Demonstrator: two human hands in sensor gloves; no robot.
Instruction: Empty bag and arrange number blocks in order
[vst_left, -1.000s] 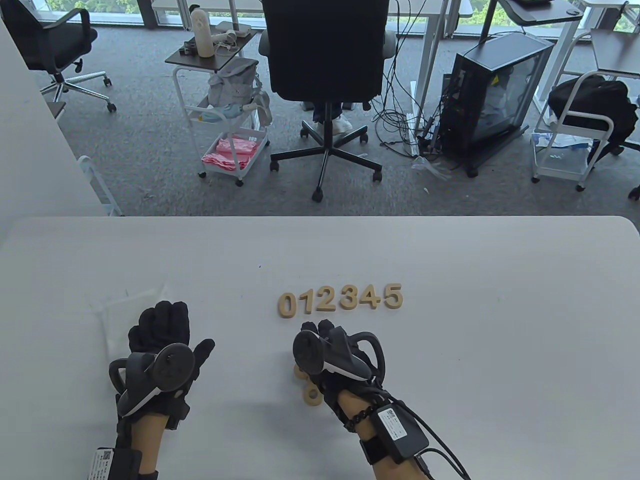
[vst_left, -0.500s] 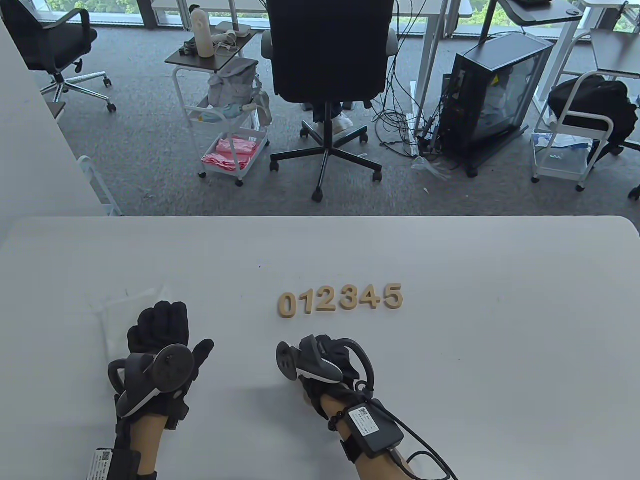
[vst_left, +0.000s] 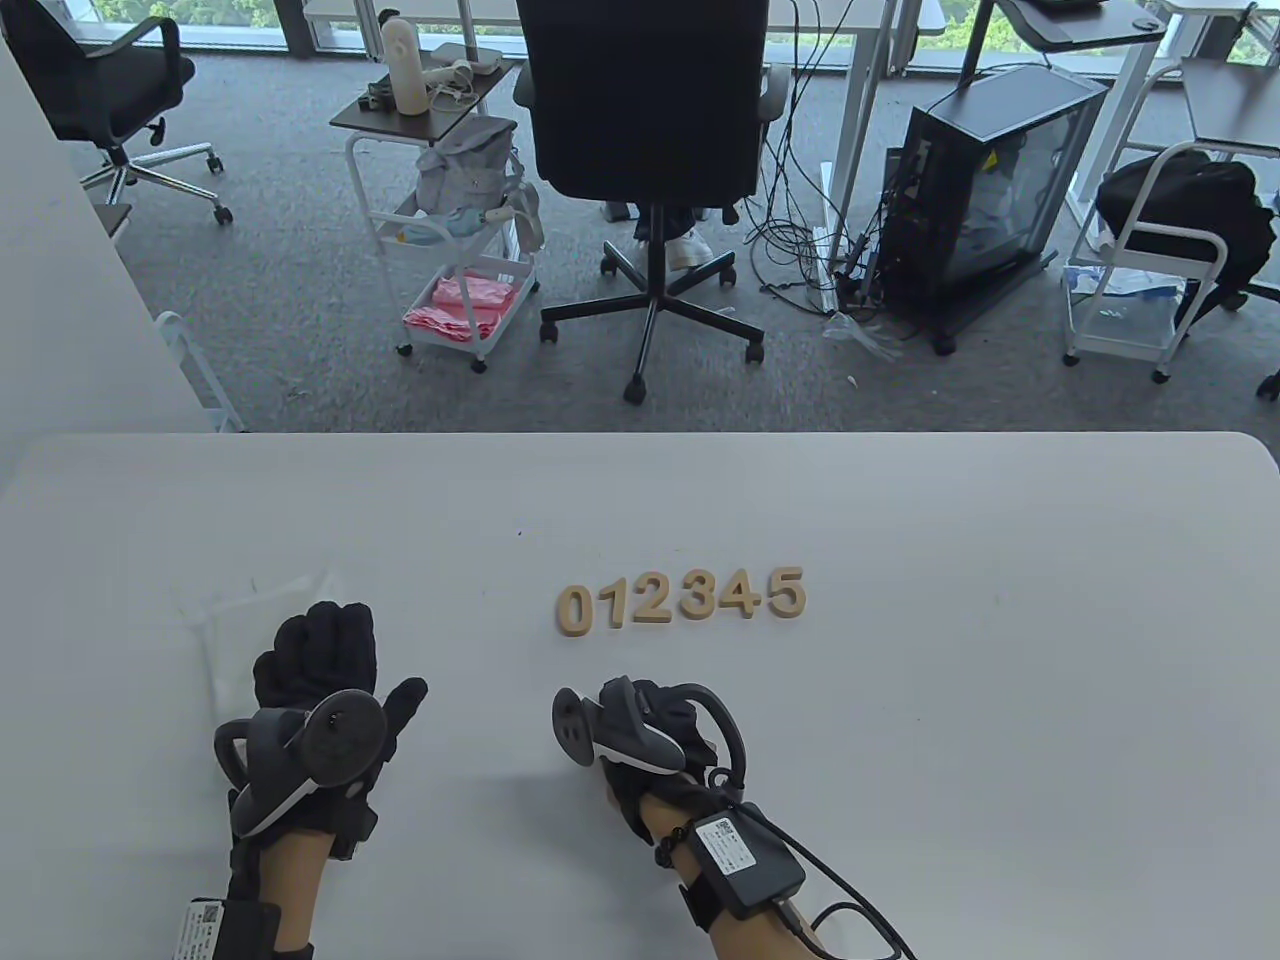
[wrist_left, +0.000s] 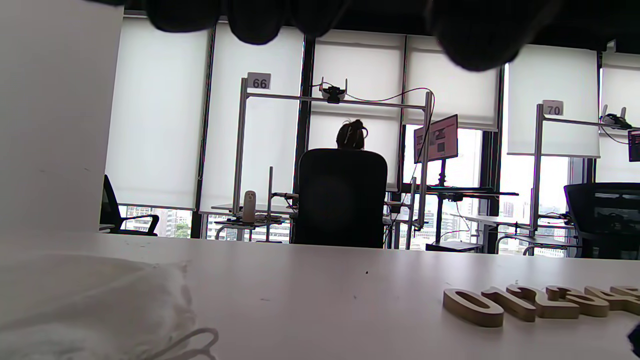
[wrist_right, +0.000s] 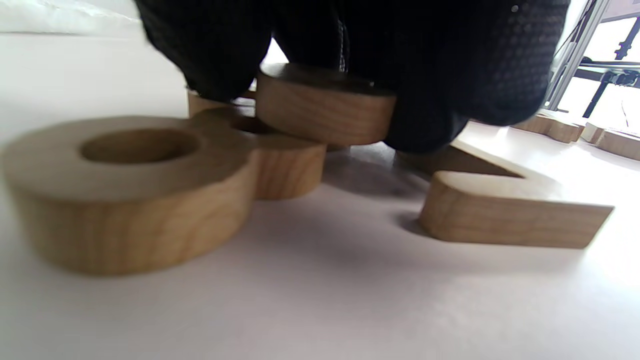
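On the white table (vst_left: 900, 520), six wooden number blocks (vst_left: 682, 598) are sitting in a neat row reading 0 to 5, while the loose blocks (wrist_right: 150, 190) yet to be placed are lying close to the near edge, hidden under the right hand (vst_left: 650, 725) in the table view. The right wrist view is showing gloved fingers (wrist_right: 435, 80) closing around one raised block (wrist_right: 325, 107), which is resting partly on a ring-shaped piece beside an angular one, apparently a 7. The left hand (vst_left: 320, 690) is lying flat, fingers spread, pressing on the emptied clear bag (vst_left: 240, 605) and gripping nothing.

The risks appear modest but real: the pinched block is overlapping its neighbour, so lifting it carelessly could drag or flip that piece toward the table's near edge. Which digit is being picked cannot be told, so a 6 and a 9 could easily be confused. Setting the block down too close to the 5 could also nudge the finished row crooked.
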